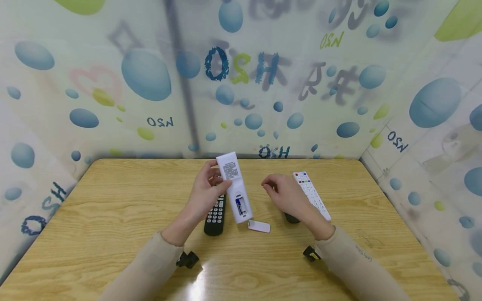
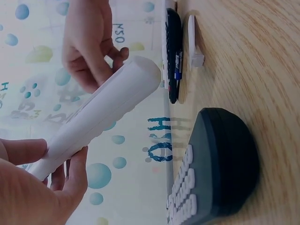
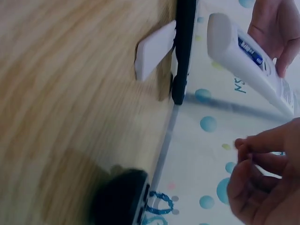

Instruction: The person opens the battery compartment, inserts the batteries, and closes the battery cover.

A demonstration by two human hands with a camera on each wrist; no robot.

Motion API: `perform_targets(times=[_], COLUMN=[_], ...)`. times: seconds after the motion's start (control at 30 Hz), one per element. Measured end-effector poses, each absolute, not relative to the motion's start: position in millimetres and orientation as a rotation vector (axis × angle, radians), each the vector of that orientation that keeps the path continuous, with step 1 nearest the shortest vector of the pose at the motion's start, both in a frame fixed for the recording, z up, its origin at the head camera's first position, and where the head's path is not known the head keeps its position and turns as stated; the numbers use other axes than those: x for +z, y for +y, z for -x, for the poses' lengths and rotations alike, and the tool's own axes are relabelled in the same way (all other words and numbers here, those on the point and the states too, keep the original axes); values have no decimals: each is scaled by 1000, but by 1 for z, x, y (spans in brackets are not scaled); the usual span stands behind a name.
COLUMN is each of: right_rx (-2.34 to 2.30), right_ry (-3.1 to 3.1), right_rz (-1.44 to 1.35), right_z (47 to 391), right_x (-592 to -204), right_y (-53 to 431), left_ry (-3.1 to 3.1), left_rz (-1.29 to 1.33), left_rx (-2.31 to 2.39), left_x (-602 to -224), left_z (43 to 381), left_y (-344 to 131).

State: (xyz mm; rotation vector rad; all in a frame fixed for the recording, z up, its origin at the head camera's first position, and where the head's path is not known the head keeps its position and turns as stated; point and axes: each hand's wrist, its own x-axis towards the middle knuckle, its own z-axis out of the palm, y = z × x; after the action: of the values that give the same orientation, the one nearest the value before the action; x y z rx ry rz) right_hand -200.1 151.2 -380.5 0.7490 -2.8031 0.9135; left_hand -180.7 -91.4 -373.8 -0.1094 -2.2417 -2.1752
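My left hand (image 1: 207, 190) grips a white remote control (image 1: 228, 167), thumb across its back, and holds it tilted above the table. Its back faces me, the battery compartment uncovered with a blue battery (image 1: 239, 206) inside. Just below lies the loose white battery cover (image 1: 259, 226). To the right my right hand (image 1: 288, 194) hovers apart from the remote, fingers loosely bent; no object shows between them in the right wrist view. In the left wrist view another blue battery (image 2: 178, 65) appears beside a dark remote on the table; my right hand hides it in the head view.
A black remote (image 1: 214, 219) with pale buttons lies under my left hand. A second dark remote (image 1: 292, 218) is mostly covered by my right forearm, with a white remote (image 1: 314, 194) to its right. A patterned wall (image 1: 233, 125) stands behind the wooden table (image 1: 132, 200).
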Motion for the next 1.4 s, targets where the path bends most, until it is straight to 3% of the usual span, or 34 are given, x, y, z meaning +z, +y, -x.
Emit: perform_targets(times=[0.47, 1.4], right_rx=[255, -2], right_ry=[-3149, -3285], right_rz=[-681, -776], right_z=[207, 214], right_x=[-394, -396], right_y=[160, 158], left_ry=[-2273, -2276], left_rz=[127, 143], left_rx=[-2156, -2155], left_x=[-374, -374], left_z=[181, 180], left_y=[-91, -92])
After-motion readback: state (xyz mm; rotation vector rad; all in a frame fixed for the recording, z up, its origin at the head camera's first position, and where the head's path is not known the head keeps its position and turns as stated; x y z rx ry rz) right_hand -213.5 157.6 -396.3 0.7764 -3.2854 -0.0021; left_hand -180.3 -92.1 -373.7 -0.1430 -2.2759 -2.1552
